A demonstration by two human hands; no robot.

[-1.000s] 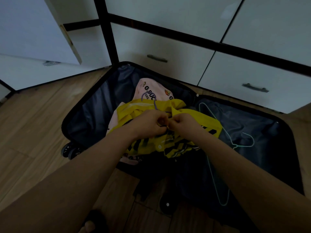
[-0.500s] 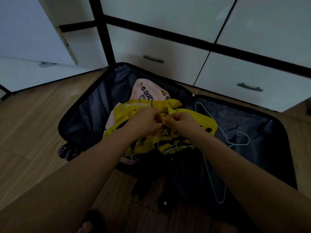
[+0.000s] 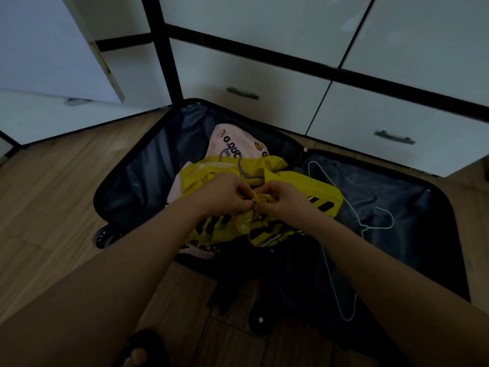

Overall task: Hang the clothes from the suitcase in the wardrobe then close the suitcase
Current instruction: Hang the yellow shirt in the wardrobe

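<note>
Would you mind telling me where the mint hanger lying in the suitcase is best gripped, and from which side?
Probably at the neck just below the hook of the mint hanger, coming straight down from above. It lies flat on the dark lining of the suitcase, so a pinch from above suits its thin wire.

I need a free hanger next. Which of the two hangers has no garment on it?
The mint-green hanger, lying bare in the suitcase's right half. The purple hanger is threaded into the yellow garment.

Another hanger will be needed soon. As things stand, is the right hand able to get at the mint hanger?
Probably yes: the mint hanger lies uncovered beside the right hand, which must first release the yellow garment.
</note>
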